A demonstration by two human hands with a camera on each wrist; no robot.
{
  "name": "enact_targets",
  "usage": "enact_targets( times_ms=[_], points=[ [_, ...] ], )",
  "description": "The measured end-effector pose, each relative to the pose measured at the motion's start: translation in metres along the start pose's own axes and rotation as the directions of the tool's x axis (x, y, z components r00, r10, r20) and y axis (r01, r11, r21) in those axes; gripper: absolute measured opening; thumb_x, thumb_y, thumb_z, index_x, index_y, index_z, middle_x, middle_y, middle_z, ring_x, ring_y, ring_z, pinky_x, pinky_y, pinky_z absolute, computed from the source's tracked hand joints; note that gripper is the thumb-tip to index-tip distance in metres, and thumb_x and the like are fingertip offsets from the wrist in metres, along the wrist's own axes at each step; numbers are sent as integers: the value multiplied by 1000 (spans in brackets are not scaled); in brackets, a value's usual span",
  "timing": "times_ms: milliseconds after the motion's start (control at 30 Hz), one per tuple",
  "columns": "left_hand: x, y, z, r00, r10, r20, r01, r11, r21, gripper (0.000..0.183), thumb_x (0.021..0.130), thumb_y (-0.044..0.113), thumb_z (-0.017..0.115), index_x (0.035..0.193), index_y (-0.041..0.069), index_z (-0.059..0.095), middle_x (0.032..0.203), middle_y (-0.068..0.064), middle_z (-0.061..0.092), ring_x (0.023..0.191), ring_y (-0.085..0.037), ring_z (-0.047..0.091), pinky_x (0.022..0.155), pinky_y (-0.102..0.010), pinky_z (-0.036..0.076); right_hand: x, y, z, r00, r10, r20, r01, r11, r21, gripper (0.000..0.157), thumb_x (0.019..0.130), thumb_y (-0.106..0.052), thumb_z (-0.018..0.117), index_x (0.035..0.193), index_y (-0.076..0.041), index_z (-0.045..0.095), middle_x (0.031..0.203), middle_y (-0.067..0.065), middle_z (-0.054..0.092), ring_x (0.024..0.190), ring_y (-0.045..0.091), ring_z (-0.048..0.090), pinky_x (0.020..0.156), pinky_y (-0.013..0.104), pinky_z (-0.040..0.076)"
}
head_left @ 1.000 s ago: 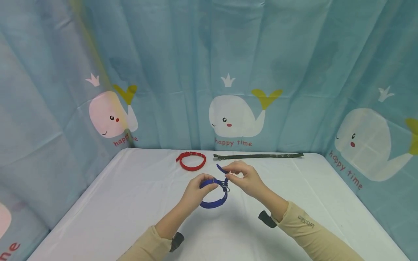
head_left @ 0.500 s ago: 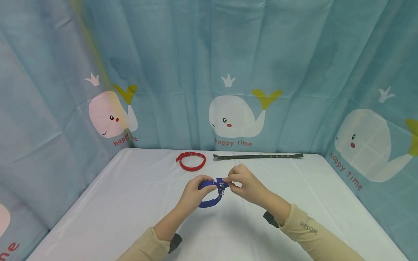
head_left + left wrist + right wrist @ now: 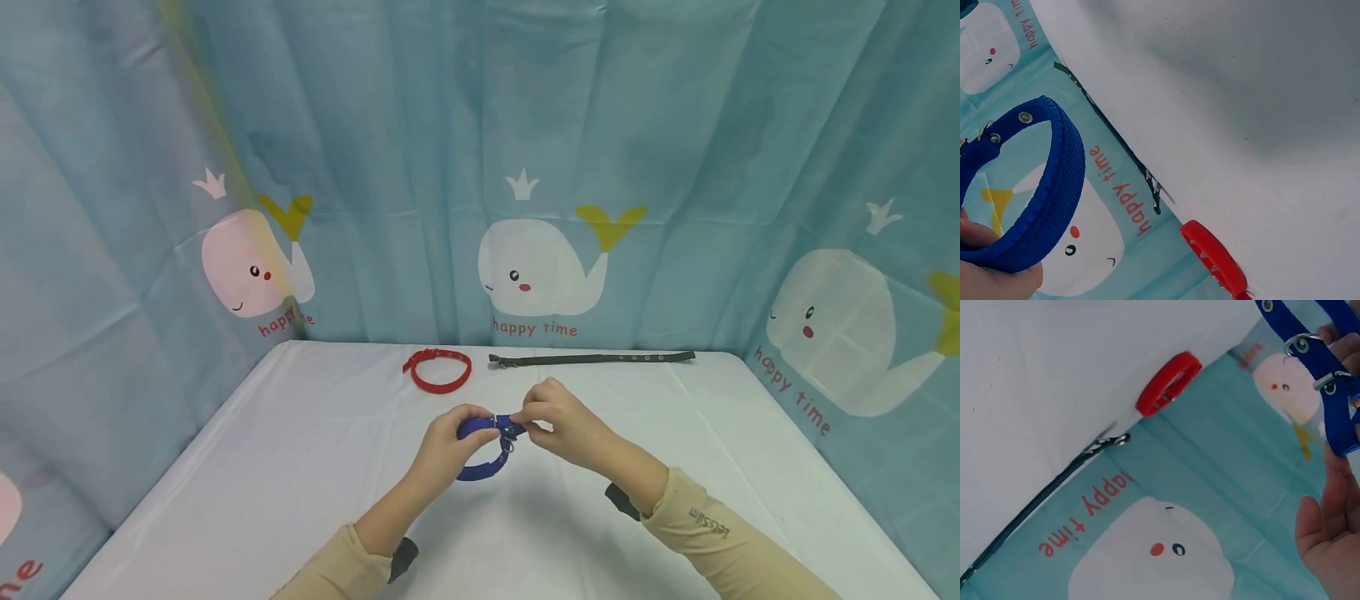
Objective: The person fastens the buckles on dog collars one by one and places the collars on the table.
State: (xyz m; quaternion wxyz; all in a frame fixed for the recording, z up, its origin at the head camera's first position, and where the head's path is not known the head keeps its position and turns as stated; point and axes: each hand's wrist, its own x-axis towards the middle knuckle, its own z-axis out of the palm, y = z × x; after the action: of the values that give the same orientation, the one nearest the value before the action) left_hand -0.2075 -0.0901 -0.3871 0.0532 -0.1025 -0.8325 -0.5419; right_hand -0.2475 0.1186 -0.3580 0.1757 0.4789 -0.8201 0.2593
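Observation:
A blue collar [image 3: 478,473], bent into a loop, is held up over the table between both hands. Its woven band [image 3: 1063,181] curves through the left wrist view. My left hand [image 3: 441,448] grips the loop's left side between thumb and fingers. The right hand [image 3: 568,425] pinches the strap beside the metal buckle [image 3: 1330,379]. A metal ring [image 3: 1297,342] and several eyelets show on the strap in the right wrist view. Part of the strap end is hidden behind the right fingers.
A red collar [image 3: 442,387], closed in a loop, lies at the back of the white table [image 3: 300,467]. To its right, a dark green collar [image 3: 585,360] is stretched straight along the back edge. A blue curtain [image 3: 405,167] with printed whales hangs behind.
My right hand has come down with the strap end, which stood up above the buckle and now lies down beside it. The left hand keeps its grip, almost still.

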Motion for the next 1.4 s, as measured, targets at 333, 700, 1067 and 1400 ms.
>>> enact_targets(
  times_ms=[333,700,1067,1400],
  points=[
    [-2,-2,-3,1000,8,-4,-8,1000,28,28,89,21,72,111,4,64,103,-9,67,94,-25,62,83,-46,54,1,0,5,1000,-2,19,2,1000,14,20,78,8,72,91,-6,76,84,2,61,86,16,47,70,24,46],
    [-2,-3,-4,1000,23,-9,-22,998,56,27,89,18,72,110,3,64,102,-10,68,94,-26,64,83,-45,54,5,-1,8,999,-6,48,3,997,71,20,82,5,72,98,-7,75,88,1,64,88,16,50,73,27,46],
    [0,0,-10,999,-31,-20,31,999,7,29,89,20,72,112,4,64,101,-9,68,93,-26,64,87,-49,52,-2,-1,12,983,163,-87,-129,941,312,20,86,2,70,106,-1,71,97,6,70,89,19,62,80,35,53],
    [-1,-2,-12,1000,-29,2,29,999,-26,28,88,19,73,108,2,64,99,-7,68,91,-23,64,87,-45,53,1,2,18,992,74,-104,-37,947,320,20,83,7,70,101,0,74,95,7,71,93,22,61,78,32,52]
  ],
)
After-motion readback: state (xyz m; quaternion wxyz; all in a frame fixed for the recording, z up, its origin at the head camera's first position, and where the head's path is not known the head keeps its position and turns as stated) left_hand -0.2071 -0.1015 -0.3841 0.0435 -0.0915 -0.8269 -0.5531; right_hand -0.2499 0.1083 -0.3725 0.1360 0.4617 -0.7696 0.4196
